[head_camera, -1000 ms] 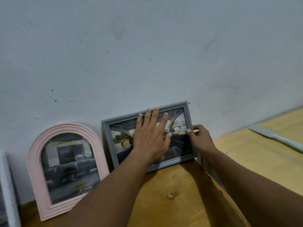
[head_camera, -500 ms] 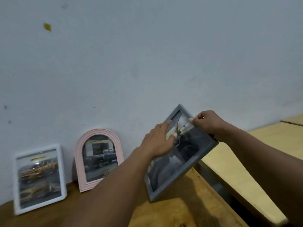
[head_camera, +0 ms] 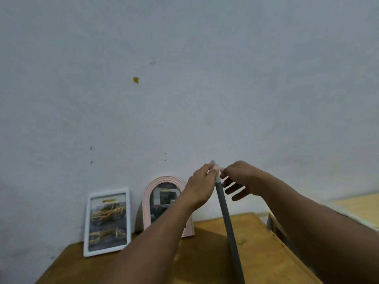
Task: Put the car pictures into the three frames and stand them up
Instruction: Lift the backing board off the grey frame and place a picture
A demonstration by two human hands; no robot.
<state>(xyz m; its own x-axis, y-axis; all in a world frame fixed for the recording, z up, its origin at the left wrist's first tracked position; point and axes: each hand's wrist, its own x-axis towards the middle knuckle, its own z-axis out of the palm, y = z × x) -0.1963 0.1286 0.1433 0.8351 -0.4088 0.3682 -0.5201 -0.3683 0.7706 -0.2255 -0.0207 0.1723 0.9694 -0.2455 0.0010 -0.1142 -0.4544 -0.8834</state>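
The grey frame [head_camera: 227, 218] edge-on above the wooden table [head_camera: 264, 242], pinched at its top by both hands
The left hand [head_camera: 202, 181] and right hand [head_camera: 244, 179] hold by fingertips only, the right's spare fingers spread; so slight a grip may let it twist or drop. Left of the grey frame, the pink arched frame [head_camera: 162, 179] and white frame [head_camera: 107, 222] stand at the wall [head_camera: 184, 78], near enough to knock

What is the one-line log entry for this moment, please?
left hand, right hand: pinch top of grey frame | grey frame: edge-on to camera | white frame, pink frame: stand on table against wall
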